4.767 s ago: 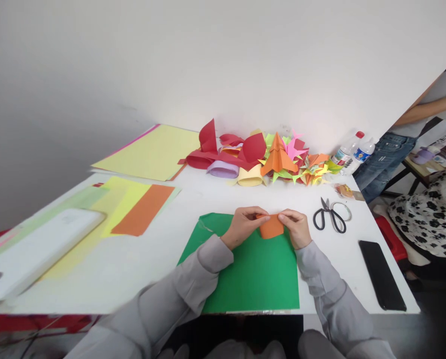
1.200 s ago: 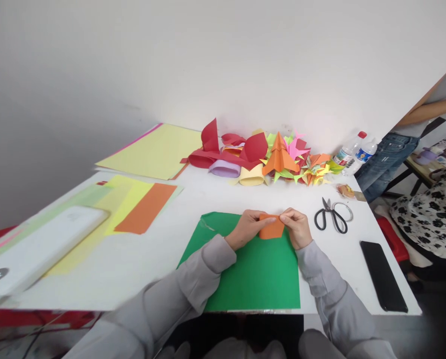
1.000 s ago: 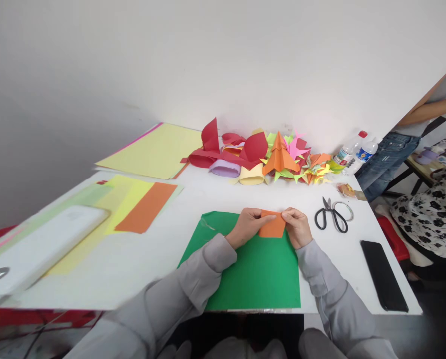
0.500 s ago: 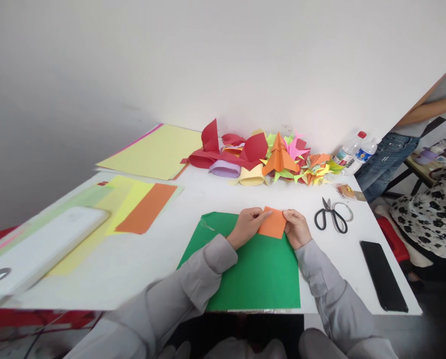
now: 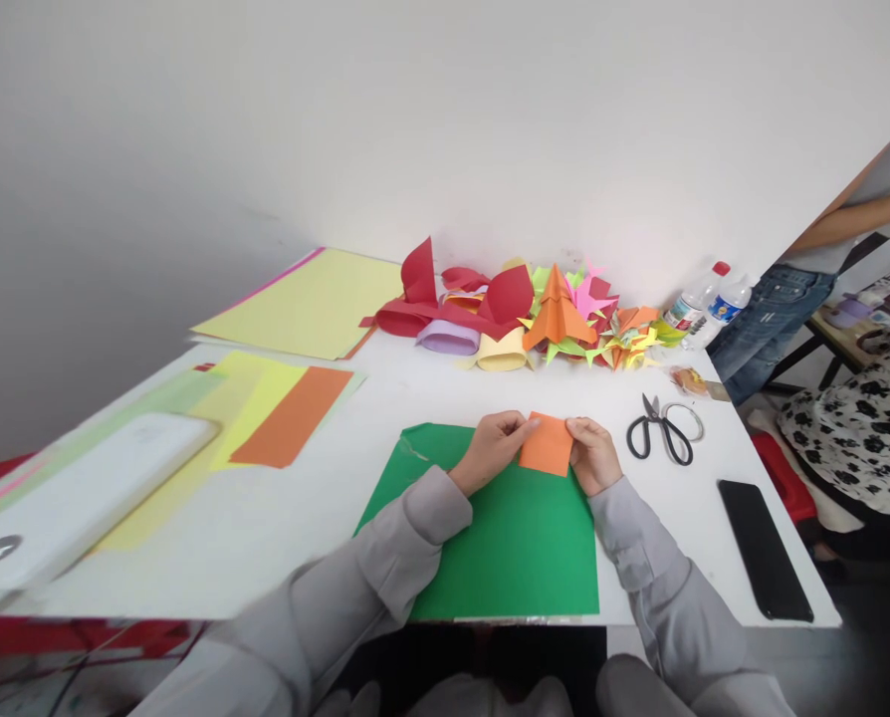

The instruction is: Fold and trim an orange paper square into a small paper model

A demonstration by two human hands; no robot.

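Observation:
A small folded orange paper (image 5: 547, 445) is held upright between both hands, just above a green sheet (image 5: 516, 543) on the white table (image 5: 385, 398). My left hand (image 5: 492, 449) pinches its left edge with thumb and fingers closed. My right hand (image 5: 592, 454) grips its right edge, fingers curled. Grey sleeves cover both forearms.
Black scissors (image 5: 661, 428) lie right of my hands, a black phone (image 5: 765, 549) nearer the right edge. A heap of folded coloured paper shapes (image 5: 535, 319) and two bottles (image 5: 703, 296) stand at the back. Yellow and orange sheets (image 5: 281, 413) lie left. Another person (image 5: 818, 269) stands at right.
The orange paper has been unfolded from a squat rounded shape into a flatter, taller rectangle and raised slightly. Both hands stayed in about the same place.

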